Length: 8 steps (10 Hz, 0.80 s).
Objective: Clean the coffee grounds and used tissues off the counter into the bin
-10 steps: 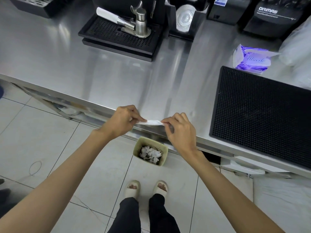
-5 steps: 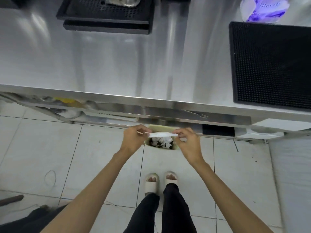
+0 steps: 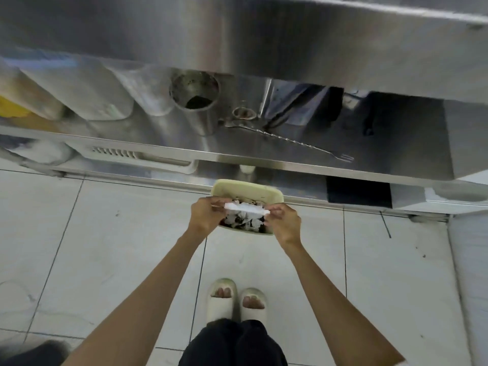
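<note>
A small pale-green bin (image 3: 247,188) stands on the tiled floor at the foot of the steel counter (image 3: 264,35). Crumpled white tissues and dark coffee grounds (image 3: 244,221) lie inside it. I hold a folded white tissue (image 3: 247,208) stretched flat just above the bin's opening. My left hand (image 3: 208,215) pinches its left end and my right hand (image 3: 284,220) pinches its right end. The countertop itself is out of view; only its front face shows.
Under the counter a steel shelf (image 3: 290,146) carries a metal cup with dark grounds (image 3: 195,97), a long bar spoon (image 3: 290,141) and plastic containers (image 3: 87,93) on the left. My feet in pale slippers (image 3: 235,299) stand just behind the bin.
Both hands have carried the tissue from the counter's edge down to just over the bin. My view has dropped, so the countertop has left the frame.
</note>
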Each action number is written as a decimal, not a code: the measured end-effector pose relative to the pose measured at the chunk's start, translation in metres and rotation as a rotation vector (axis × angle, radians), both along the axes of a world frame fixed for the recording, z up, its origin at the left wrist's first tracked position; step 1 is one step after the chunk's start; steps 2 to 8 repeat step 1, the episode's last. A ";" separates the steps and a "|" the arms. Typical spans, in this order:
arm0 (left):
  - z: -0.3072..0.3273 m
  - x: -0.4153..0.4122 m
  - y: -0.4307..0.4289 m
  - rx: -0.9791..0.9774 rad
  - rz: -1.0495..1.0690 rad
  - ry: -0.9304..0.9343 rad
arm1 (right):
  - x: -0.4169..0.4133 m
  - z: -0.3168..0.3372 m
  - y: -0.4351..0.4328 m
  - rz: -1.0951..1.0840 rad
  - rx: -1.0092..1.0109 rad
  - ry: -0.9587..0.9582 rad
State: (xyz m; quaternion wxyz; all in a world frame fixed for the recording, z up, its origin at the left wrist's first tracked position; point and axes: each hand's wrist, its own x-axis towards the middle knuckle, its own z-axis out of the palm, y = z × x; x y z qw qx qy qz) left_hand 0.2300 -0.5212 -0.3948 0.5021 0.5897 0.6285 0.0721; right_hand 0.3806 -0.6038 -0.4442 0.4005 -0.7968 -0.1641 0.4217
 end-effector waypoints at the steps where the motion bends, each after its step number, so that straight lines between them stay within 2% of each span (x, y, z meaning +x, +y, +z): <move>1: -0.036 -0.004 0.003 -0.081 -0.025 -0.034 | 0.000 -0.027 0.007 0.028 -0.051 -0.050; 8: -0.036 -0.004 0.003 -0.081 -0.025 -0.034 | 0.000 -0.027 0.007 0.028 -0.051 -0.050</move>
